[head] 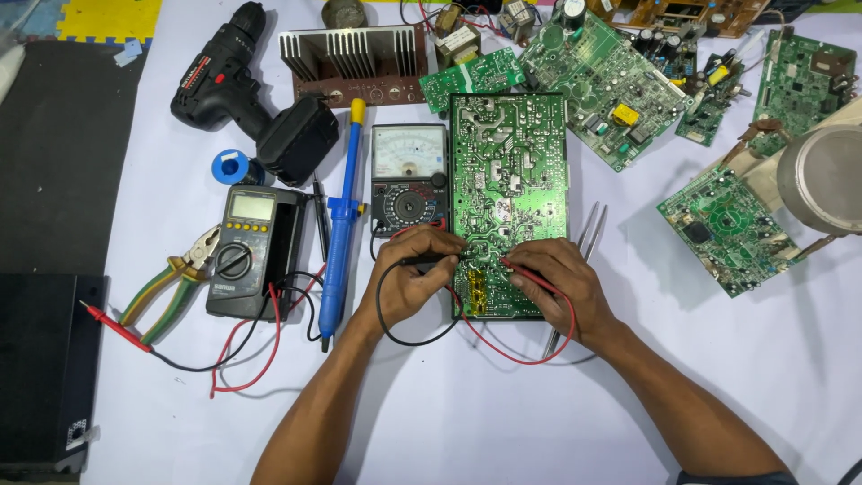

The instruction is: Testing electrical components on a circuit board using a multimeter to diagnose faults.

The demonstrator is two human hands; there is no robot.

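I see both forearms enter from the bottom edge and converge on the green circuit board [508, 180]. The left hand [415, 274] is curled closed around a black test probe [429, 262], tip directed right onto the board's lower section. The right hand [558, 280] pinches a red test probe [530, 274], tip directed left. The board lies flat at table centre, long axis running away from me, beside the analog multimeter [409, 178]. The hands cover the board's lower edge; I cannot make out either probe's contact point. Tweezers [588, 235] are partly hidden under the right hand.
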